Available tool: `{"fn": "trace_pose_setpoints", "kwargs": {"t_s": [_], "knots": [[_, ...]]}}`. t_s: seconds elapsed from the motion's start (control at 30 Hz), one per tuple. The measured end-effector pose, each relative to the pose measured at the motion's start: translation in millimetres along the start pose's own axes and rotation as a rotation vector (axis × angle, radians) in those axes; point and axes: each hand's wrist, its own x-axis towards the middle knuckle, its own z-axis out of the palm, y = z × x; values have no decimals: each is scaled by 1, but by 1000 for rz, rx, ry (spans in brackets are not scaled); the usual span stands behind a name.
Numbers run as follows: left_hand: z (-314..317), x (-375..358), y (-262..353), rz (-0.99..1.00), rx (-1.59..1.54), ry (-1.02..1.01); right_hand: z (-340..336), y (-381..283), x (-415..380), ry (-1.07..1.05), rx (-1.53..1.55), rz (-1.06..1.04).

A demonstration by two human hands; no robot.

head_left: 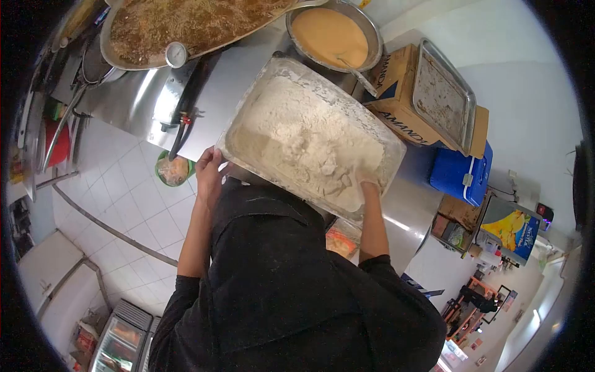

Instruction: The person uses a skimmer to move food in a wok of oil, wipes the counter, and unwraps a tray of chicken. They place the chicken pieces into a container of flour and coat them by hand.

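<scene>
A rectangular metal tray (245, 99) of pale flour (304, 118) lies in front of me on the steel counter. The flour is heaped and lumpy in the middle, and powder coats the tray's walls. At the tray's near left corner, my left hand (211, 162) is closed on the rim. My right hand (368, 176) reaches into the flour near the right end; flour covers it and hides its fingers. Whether it holds anything there cannot be seen.
Behind the tray stands a bowl of orange-tan batter (328, 34) with a ladle (362, 80). A wide pan of bubbling oil (186, 28) with a dial thermometer (176, 54) is at back left. Right are a cardboard box (396, 99), an empty tray (441, 96) and a blue cooler (462, 173).
</scene>
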Motion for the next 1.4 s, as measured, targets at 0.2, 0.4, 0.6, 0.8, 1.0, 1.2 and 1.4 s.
{"fn": "trace_pose_setpoints", "kwargs": {"t_s": [0.2, 0.4, 0.6, 0.8, 1.0, 1.2, 1.4], "knots": [[0, -2, 1, -27, -6, 2, 105, -46, 9, -42, 905, 110], [1, -4, 3, -27, -32, -11, 17, -73, 0, 81, 856, 138], [2, -4, 4, -14, -43, -5, 55, -121, 87, 230, 10, -259], [2, -4, 3, -17, -49, 7, 16, -161, 75, 31, -30, -769], [2, -8, 3, -2, -30, 8, 113, -239, 174, 72, -118, -865], [3, -2, 2, 9, -13, 40, 18, -239, -61, -25, -565, -997], [5, -3, 5, -20, 3, 50, 8, -66, 13, 290, -704, -737]]}}
